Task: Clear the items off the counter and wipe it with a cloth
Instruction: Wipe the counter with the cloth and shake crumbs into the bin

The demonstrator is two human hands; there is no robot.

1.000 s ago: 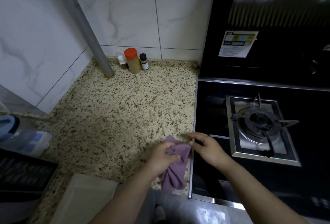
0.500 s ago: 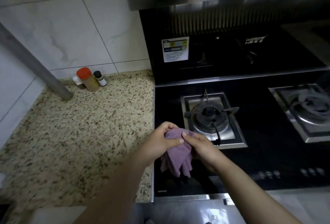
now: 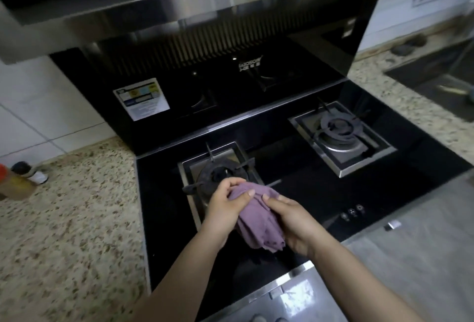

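A bunched purple cloth [image 3: 259, 221] hangs in the air between both hands, above the black glass stove top near the left burner. My left hand [image 3: 225, 206] grips its upper left part. My right hand [image 3: 295, 224] holds its right side with the fingers pinching the top fold. The speckled granite counter [image 3: 71, 224] spreads out to the left of the stove. At its far left edge stand an orange-capped spice jar [image 3: 12, 185] and a small dark-capped bottle [image 3: 32, 171], against the tiled wall.
The black stove top [image 3: 320, 188] carries a left burner [image 3: 218, 170] and a right burner [image 3: 338, 129], with touch controls [image 3: 352, 211] at the front. A steel range hood [image 3: 179, 9] hangs overhead. More granite counter and a dark sink [image 3: 436, 80] lie to the right.
The view has swung right, from the counter to the stove. Both hands with the cloth have moved from the counter's right edge to over the stove top.
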